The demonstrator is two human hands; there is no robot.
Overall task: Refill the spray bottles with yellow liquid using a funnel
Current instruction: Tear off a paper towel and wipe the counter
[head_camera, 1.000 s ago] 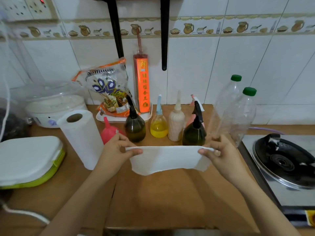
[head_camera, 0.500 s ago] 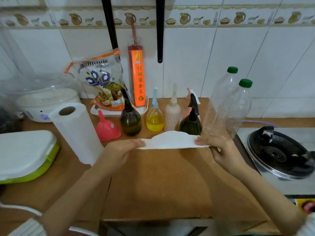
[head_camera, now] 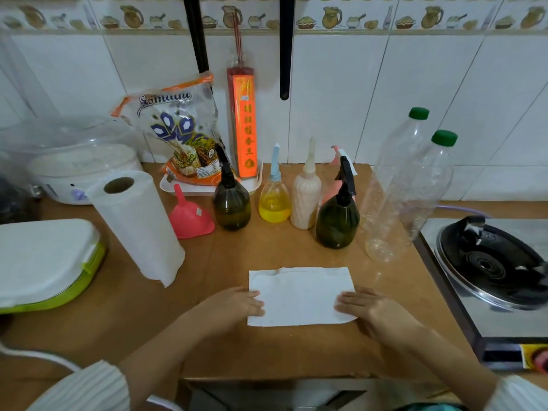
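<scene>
Spray bottles, two dark green ones, are standing at the back of the wooden counter point(head_camera: 296, 351): one point(head_camera: 232, 207) just right of the pink funnel point(head_camera: 189, 216), the other point(head_camera: 337, 216) nearer the front, beside the clear empty bottles point(head_camera: 415, 179). Between them are sitting a squeeze bottle of yellow liquid point(head_camera: 274, 197) and a cream one point(head_camera: 306, 197). The left hand point(head_camera: 234, 301) is lying flat, fingers straight, pressing the left edge of a paper towel sheet point(head_camera: 299, 295) spread on the counter (well in front of the bottles). The right hand point(head_camera: 367, 304) is doing likewise on the sheet's right edge, gripping nothing. A paper towel roll point(head_camera: 139, 223) is standing upright to the left, touching nothing else.
</scene>
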